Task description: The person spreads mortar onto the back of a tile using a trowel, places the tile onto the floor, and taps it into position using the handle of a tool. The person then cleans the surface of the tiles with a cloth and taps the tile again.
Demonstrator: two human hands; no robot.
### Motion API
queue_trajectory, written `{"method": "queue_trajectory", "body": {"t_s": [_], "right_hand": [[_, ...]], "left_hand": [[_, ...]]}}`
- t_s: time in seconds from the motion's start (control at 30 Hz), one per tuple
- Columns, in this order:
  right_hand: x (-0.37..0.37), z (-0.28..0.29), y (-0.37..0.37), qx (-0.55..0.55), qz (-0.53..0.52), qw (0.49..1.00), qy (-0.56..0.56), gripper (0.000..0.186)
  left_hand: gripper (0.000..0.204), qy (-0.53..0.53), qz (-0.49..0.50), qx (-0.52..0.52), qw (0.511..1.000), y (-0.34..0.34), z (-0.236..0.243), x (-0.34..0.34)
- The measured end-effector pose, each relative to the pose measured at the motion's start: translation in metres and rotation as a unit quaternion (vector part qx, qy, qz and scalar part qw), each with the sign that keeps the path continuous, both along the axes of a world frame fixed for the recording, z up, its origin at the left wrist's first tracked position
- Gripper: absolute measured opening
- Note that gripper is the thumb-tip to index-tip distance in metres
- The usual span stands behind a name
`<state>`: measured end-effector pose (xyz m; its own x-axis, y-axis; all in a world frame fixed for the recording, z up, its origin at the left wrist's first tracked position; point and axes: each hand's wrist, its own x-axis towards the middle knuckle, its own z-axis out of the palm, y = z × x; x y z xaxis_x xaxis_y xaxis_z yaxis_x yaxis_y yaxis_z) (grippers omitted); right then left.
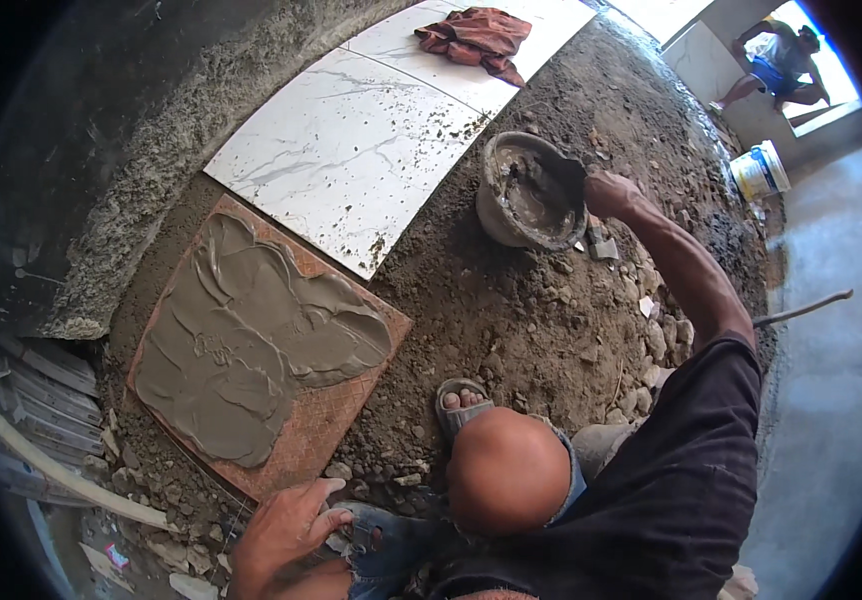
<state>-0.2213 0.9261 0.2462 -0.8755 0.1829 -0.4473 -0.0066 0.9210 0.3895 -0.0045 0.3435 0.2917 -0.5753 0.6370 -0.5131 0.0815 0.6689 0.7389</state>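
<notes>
My right hand (611, 194) is closed at the right rim of a bucket (499, 212) of wet grey mix. Its fingers seem to be round a dark scoop-like tool (561, 178) that dips inside; the grip itself is partly hidden. My left hand (286, 530) hangs over my knee in torn jeans, fingers loosely stretched and holding nothing. Just beyond it lies a reddish-brown tile (326, 428), face unseen, with wet grey mortar (241, 335) spread thickly in ridges over most of it. Part of its lower right stays bare.
White marbled tiles (336, 140) sprinkled with dirt run along the rough wall, a reddish cloth (476, 40) on them. Stones (641, 395) and rubble border my right side. A white bucket (759, 172) lies tipped far right. Another person (779, 62) sits at a far opening.
</notes>
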Motion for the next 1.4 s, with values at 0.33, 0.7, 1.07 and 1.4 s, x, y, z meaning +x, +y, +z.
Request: {"method": "queue_trajectory", "body": {"t_s": [0.33, 0.7, 1.07, 1.4], "right_hand": [[0.021, -0.053, 0.027, -0.297, -0.141, 0.943, -0.050, 0.034], [0.074, -0.058, 0.030, -0.546, -0.313, 0.777, 0.030, 0.036], [0.112, -0.065, 0.008, -0.646, -0.385, 0.635, 0.176, 0.026], [0.171, 0.013, -0.106, -0.551, -0.242, 0.791, 0.112, 0.033]], "left_hand": [[0.044, 0.018, -0.018, 0.019, 0.999, 0.007, -0.007, 0.000], [0.043, -0.009, 0.004, -0.030, 1.000, 0.014, 0.000, -0.015], [0.044, 0.023, 0.027, -0.002, 0.999, -0.002, -0.011, 0.009], [0.035, 0.033, -0.118, 0.063, 0.990, 0.016, 0.005, 0.034]]}}
